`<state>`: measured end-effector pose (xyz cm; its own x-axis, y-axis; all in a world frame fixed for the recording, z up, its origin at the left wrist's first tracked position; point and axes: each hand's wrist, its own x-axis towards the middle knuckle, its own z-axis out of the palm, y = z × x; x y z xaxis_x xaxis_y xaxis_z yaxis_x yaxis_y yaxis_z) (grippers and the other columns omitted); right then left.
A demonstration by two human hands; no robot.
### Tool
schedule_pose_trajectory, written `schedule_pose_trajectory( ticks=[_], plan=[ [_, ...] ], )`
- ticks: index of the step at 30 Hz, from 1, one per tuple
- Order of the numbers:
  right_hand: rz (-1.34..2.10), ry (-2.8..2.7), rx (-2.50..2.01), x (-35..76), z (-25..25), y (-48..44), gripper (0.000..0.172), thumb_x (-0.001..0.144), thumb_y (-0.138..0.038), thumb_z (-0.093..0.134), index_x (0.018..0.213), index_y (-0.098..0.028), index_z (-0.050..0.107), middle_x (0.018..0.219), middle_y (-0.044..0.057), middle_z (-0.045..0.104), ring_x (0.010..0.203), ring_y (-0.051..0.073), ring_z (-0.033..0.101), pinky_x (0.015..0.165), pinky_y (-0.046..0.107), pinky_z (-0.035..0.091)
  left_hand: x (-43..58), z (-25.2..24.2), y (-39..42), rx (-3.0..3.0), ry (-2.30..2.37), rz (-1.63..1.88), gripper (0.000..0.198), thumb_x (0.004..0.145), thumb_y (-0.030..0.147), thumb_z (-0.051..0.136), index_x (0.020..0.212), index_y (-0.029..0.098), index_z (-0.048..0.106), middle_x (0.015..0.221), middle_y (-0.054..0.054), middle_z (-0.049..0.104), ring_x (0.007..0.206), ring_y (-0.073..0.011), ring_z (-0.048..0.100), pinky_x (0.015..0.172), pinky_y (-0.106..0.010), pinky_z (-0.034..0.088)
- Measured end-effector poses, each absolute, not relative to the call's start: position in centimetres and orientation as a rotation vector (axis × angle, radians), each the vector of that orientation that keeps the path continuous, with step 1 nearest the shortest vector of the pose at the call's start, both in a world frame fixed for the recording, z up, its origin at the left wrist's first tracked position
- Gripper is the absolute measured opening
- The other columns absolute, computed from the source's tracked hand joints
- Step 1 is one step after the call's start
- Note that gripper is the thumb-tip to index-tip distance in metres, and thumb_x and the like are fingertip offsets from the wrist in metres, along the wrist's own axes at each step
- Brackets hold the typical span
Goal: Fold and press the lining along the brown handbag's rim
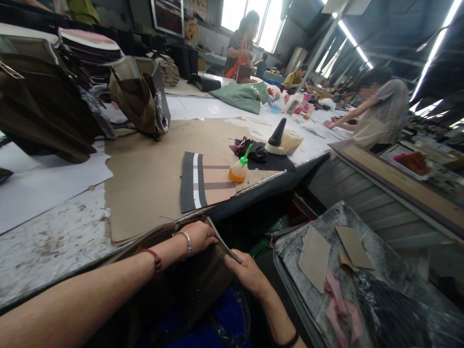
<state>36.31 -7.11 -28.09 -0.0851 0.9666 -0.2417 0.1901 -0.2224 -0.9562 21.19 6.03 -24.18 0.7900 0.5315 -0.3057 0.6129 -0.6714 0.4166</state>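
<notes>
- Left hand (200, 237): 6 o'clock in frame, on the top rim of the brown bag (174, 295). Fingers are pressed together and curled over the rim, tips hidden. Silver bangle (187, 244) and red cord (156, 260) on the wrist.
- Right hand (247, 274): at 4 o'clock of the left hand, close by. Thumb on top, pinching the same rim's thin edge. Other fingers are underneath, can't tell.
- Brown bag: hangs off the near edge of the table (54, 241), held between both hands.
- 12 o'clock of the hands: striped panel (205, 181) lies flat on a brown paper sheet (145, 169). Glue bottle (238, 170) stands upright at the panel's right edge.
- 1 o'clock, further out: black cloth (255, 151), then a black cone (277, 133) on a cream block (290, 142).
- 10 o'clock: stack of bags (43, 106).
- 3 o'clock: grey bin (384, 270) with cardboard pieces (314, 258) and pink strips (335, 302) on top.
- 2 o'clock, far: co-worker (382, 111) reaching onto the table.
</notes>
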Motion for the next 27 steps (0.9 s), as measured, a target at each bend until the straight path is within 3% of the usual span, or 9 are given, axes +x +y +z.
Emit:
schedule_pose_trajectory(
  ticks=[12, 16, 19, 24, 27],
  plan=[
    [1.382, -1.184, -1.465, 36.0, -28.4, -7.1, 0.033, 0.080, -0.044, 0.049, 0.077, -0.012, 0.057, 0.064, -0.002, 0.044, 0.060, 0.010, 0.038, 0.054, 0.022, 0.030, 20.9, -24.5, 6.2, 2.466, 0.848, -0.203, 0.026, 0.079, 0.035, 0.045, 0.068, 0.021, 0.065, 0.060, -0.001, 0.062, 0.058, -0.0162, 0.057, 0.052, -0.022, 0.039],
    [1.374, -1.179, -1.401, 35.9, -27.8, -7.0, 0.032, 0.080, -0.040, 0.050, 0.100, -0.016, 0.058, 0.083, 0.002, 0.056, 0.082, 0.017, 0.050, 0.073, 0.027, 0.039, 21.0, -24.4, 6.4, 2.466, 0.842, -0.198, 0.025, 0.078, 0.034, 0.046, 0.068, 0.021, 0.065, 0.061, -0.001, 0.062, 0.059, -0.0154, 0.057, 0.051, -0.021, 0.038],
    [1.377, -1.172, -1.360, 35.7, -27.4, -6.9, 0.036, 0.081, -0.038, 0.050, 0.111, -0.019, 0.054, 0.098, 0.004, 0.058, 0.099, 0.021, 0.048, 0.086, 0.032, 0.036, 21.2, -24.5, 6.6, 2.462, 0.837, -0.198, 0.024, 0.077, 0.034, 0.047, 0.068, 0.021, 0.066, 0.063, 0.000, 0.062, 0.060, -0.0149, 0.057, 0.052, -0.020, 0.039],
    [1.408, -1.110, -1.379, 35.6, -27.6, -6.7, 0.035, 0.080, -0.038, 0.051, 0.106, -0.017, 0.058, 0.089, 0.004, 0.059, 0.091, 0.020, 0.051, 0.080, 0.031, 0.039, 21.2, -24.5, 6.7, 2.456, 0.835, -0.200, 0.023, 0.077, 0.032, 0.047, 0.069, 0.022, 0.066, 0.063, 0.000, 0.063, 0.060, -0.0145, 0.058, 0.052, -0.020, 0.040],
    [1.481, -1.092, -1.382, 35.8, -27.8, -6.4, 0.032, 0.078, -0.038, 0.052, 0.097, -0.014, 0.061, 0.076, 0.002, 0.057, 0.077, 0.017, 0.051, 0.070, 0.027, 0.039, 21.2, -24.4, 6.6, 2.458, 0.846, -0.203, 0.022, 0.077, 0.032, 0.048, 0.070, 0.022, 0.066, 0.065, -0.001, 0.064, 0.062, -0.0160, 0.059, 0.053, -0.021, 0.041]
  ],
)
